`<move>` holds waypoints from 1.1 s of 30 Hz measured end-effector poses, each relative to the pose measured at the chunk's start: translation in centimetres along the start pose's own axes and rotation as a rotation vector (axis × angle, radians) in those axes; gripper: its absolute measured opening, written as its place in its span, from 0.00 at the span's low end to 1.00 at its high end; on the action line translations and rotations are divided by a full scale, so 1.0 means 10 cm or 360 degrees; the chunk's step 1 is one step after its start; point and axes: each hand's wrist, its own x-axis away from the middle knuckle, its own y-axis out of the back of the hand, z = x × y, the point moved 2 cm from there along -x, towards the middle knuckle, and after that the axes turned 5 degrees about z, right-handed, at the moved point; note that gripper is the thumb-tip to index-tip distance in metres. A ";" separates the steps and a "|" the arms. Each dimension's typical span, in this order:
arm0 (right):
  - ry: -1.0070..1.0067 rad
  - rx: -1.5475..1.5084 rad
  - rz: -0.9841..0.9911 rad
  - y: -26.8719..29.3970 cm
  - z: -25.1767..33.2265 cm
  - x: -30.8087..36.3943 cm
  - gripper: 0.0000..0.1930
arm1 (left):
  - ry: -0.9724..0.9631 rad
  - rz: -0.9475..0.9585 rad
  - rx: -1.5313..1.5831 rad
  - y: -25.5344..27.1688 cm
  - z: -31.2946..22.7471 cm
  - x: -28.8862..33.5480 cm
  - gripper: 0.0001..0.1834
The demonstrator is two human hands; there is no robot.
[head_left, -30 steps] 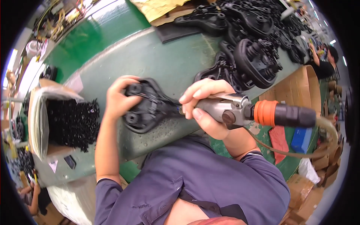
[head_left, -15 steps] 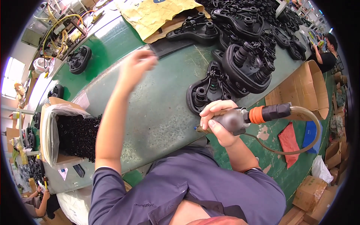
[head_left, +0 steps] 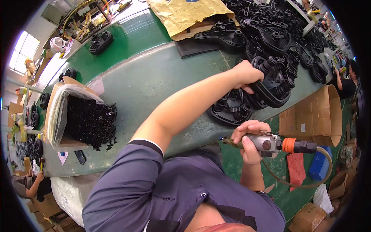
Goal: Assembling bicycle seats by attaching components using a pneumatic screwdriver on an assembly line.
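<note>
My left hand (head_left: 247, 75) reaches across the table, its fingers closed over the near-left rim of a black plastic housing (head_left: 280, 91) with raised posts inside. Part of that rim is hidden by the fingers. Another black housing (head_left: 230, 118) lies just below it on the table, partly covered by my arm and hand. My right hand (head_left: 252, 154) is wrapped around a grey metal air screwdriver (head_left: 266, 142), close to the table's near edge. The tool's tip points left, and an orange-and-black coupling (head_left: 295, 145) joins it to a hose.
A lined carton of small black parts (head_left: 91, 121) stands at the left. Piled housings (head_left: 266, 34) fill the far right, beside a yellow paper bag (head_left: 189, 15). An open cardboard box (head_left: 313, 116) stands right of the table. The hose (head_left: 329, 164) loops at the right; a co-worker (head_left: 348, 83) sits beyond.
My left hand has swung right from above the table's middle and taken hold of the housing's rim. My right hand keeps the screwdriver, and the view has shifted somewhat.
</note>
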 end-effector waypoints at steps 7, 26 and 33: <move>0.0009 0.0012 0.0064 -0.05 0.04 0.04 0.17 | -0.0359 -0.0165 0.0362 0.39 0.11 0.42 0.33; -0.0883 0.0141 0.0399 -0.56 -0.84 -0.29 0.17 | 0.0048 -0.0224 0.0028 2.48 1.98 2.43 0.31; -0.1161 0.0315 0.0352 -0.49 -0.98 0.02 0.15 | -0.0348 -0.1126 -0.0548 2.36 1.94 2.45 0.27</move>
